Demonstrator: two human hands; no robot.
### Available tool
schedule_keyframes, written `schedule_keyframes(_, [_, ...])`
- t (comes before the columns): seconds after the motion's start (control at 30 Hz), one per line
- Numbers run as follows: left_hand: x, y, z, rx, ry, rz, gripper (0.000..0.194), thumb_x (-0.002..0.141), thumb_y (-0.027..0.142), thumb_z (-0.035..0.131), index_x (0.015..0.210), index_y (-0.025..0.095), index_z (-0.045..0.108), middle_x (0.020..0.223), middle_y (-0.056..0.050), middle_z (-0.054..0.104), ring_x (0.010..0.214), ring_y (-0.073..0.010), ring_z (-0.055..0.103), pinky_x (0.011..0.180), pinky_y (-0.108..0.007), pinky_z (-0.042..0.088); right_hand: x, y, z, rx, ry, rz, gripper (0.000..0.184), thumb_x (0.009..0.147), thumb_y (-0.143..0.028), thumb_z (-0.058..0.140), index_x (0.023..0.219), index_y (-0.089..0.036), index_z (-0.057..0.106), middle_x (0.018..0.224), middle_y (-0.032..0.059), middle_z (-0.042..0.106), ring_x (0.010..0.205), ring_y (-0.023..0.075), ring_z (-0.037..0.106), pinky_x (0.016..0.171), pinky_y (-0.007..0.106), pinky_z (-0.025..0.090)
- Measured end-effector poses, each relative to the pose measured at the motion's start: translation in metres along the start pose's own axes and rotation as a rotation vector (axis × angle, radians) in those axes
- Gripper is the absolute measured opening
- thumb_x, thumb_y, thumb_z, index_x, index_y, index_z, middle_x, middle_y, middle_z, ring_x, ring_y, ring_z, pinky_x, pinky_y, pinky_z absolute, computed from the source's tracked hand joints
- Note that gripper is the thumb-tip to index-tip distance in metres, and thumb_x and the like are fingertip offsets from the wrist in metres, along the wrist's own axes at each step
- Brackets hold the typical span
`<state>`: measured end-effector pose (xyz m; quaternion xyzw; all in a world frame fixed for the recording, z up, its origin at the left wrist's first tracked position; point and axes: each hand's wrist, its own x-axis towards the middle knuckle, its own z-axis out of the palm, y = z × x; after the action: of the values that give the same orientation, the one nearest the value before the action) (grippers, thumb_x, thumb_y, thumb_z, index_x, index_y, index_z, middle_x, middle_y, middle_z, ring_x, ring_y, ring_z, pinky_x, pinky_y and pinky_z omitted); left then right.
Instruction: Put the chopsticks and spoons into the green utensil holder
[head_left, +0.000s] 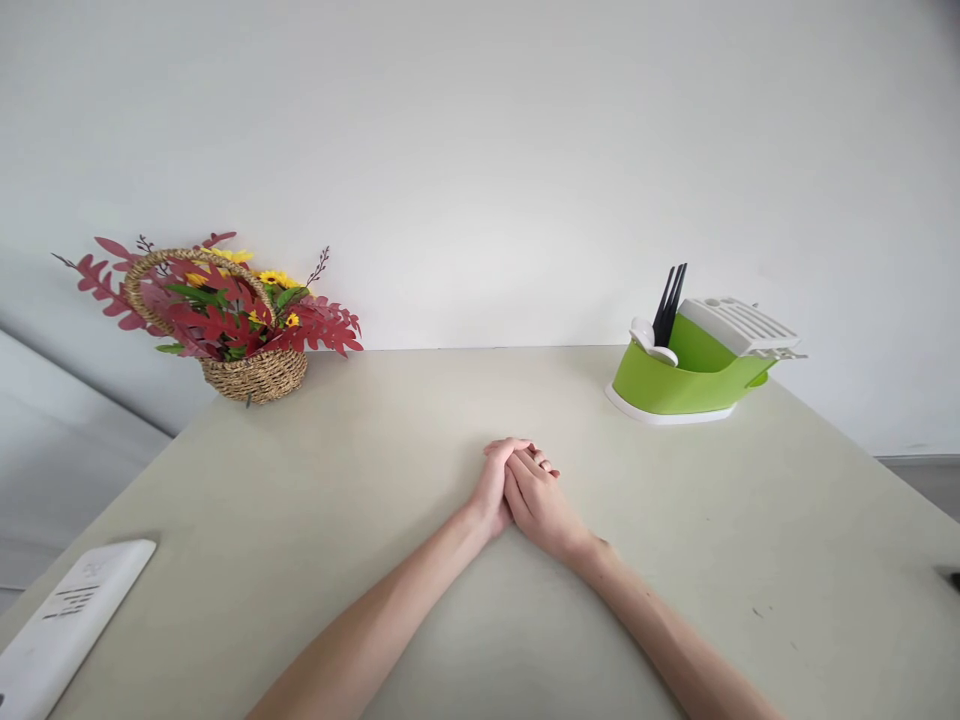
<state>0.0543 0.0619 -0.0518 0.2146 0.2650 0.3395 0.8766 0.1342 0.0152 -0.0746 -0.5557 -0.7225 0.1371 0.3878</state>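
Observation:
My left hand [493,494] and my right hand [546,505] are clasped together on the pale table [465,640], near its middle. The fingers of each wrap round the other, and the right hand lies partly over the left palm. No object shows between them, though the inside of the clasp is hidden. To their right, toward the back, stands a green and white boat-shaped utensil holder [667,390]. Black chopsticks [670,305] stick up from it, beside white spoons [652,342] at its left end.
A woven basket [255,376] of red leaves and yellow flowers stands at the back left, near the wall [480,180]. On the left front edge lies a long white object [75,625] with dark marks. Part of a small black thing [955,580] shows at the right edge.

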Motion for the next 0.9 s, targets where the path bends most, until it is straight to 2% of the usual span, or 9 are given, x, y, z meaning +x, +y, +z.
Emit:
schedule_keyframes(0.23, [0.000,0.000,0.000,0.005,0.013,-0.001,0.020,0.074,0.030,0.072,0.070,0.019,0.055,0.070,0.002,0.049,0.066,-0.0129,0.052,0.086,-0.033,0.051,0.000,0.000,-0.002,-0.011,-0.017,0.027,0.030,0.101,-0.013,0.033,0.104,-0.021,0.062,0.105,0.0122,0.064,0.114,0.0252,0.059,0.092,0.039,0.053])
schedule_keyframes(0.37, [0.000,0.000,0.000,0.009,-0.006,0.004,0.018,0.076,0.030,0.071,0.072,0.019,0.057,0.072,0.001,0.051,0.069,-0.0138,0.054,0.087,-0.033,0.052,0.000,0.001,-0.001,-0.023,-0.005,0.015,0.032,0.102,-0.014,0.033,0.110,-0.020,0.063,0.109,0.0131,0.066,0.119,0.0257,0.058,0.096,0.040,0.052])
schedule_keyframes(0.5, [0.000,0.000,-0.001,0.034,-0.032,0.032,0.017,0.081,0.033,0.070,0.079,0.018,0.063,0.079,-0.004,0.060,0.079,-0.0178,0.061,0.092,-0.035,0.052,0.001,0.004,-0.001,-0.034,0.032,-0.057,0.036,0.102,-0.013,0.034,0.122,-0.020,0.063,0.123,0.0141,0.067,0.126,0.0257,0.057,0.104,0.044,0.050])
schedule_keyframes(0.73, [0.000,0.005,-0.002,0.072,-0.028,0.002,0.021,0.090,0.037,0.065,0.094,0.017,0.071,0.098,-0.014,0.073,0.103,-0.0273,0.070,0.099,-0.041,0.053,0.004,0.008,-0.008,-0.023,0.063,-0.110,0.036,0.107,-0.019,0.033,0.126,-0.021,0.064,0.126,0.0133,0.067,0.134,0.0263,0.054,0.114,0.051,0.045])
schedule_keyframes(0.83, [0.003,0.006,-0.003,0.050,-0.084,-0.018,0.023,0.093,0.036,0.062,0.099,0.016,0.072,0.104,-0.014,0.075,0.111,-0.0280,0.070,0.103,-0.040,0.051,0.003,0.016,-0.012,-0.045,0.083,-0.093,0.037,0.107,-0.022,0.035,0.133,-0.024,0.061,0.133,0.0111,0.066,0.136,0.0258,0.054,0.120,0.056,0.038])
schedule_keyframes(0.9, [0.006,0.006,-0.005,0.011,-0.118,-0.027,0.023,0.092,0.033,0.064,0.102,0.014,0.071,0.108,-0.014,0.075,0.113,-0.0267,0.069,0.106,-0.037,0.049,0.003,0.025,-0.015,-0.045,0.096,-0.079,0.036,0.108,-0.024,0.036,0.136,-0.025,0.059,0.141,0.0098,0.063,0.138,0.0244,0.053,0.123,0.055,0.036])
